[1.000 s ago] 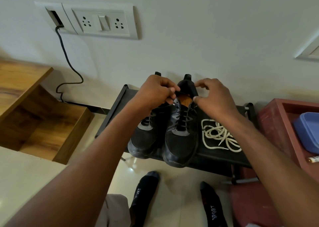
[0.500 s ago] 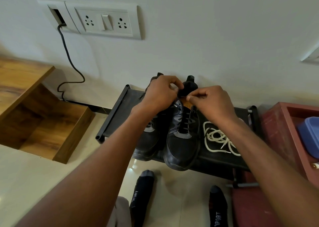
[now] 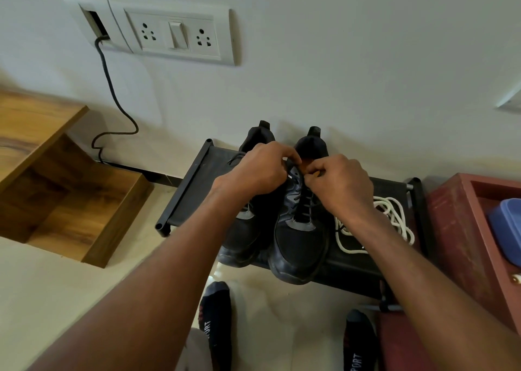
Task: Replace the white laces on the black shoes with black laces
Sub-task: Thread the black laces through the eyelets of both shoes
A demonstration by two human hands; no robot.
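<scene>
Both hands' grip [image 3: 298, 170] hiding black lace ends, left shoe [image 3: 248, 229] half covered

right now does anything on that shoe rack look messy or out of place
Only the white laces, lying in a loose tangle on the black rack right of the shoes. The toes of both shoes hang over the rack's front edge. Nothing looks spilled or damaged.

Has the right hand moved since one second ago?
Yes. The right hand has come left, from over the white laces side toward the right shoe's tongue.
</scene>
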